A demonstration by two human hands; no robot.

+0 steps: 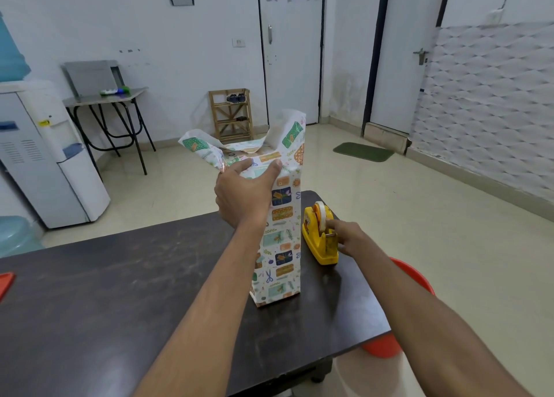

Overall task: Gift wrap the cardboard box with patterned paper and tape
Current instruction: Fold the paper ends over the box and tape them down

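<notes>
A tall box (280, 241) wrapped in patterned paper stands upright on the dark table (120, 291). Its top end is open, with loose paper flaps (292, 134) sticking up on the left and right and a bit of brown cardboard showing between them. My left hand (242, 193) grips the box near its top, fingers and thumb pressing a folded flap down. Right of the box sits a yellow tape dispenser (319, 238) with a white tape roll. My right hand (347, 236) pinches the tape end at the dispenser's cutter.
A red stool (413, 276) stands by the table's right edge, and a red object (6, 282) lies at the table's left edge. A water dispenser (45, 157), a small folding table (108, 100) and a wooden shoe rack (232, 115) stand farther back on the floor.
</notes>
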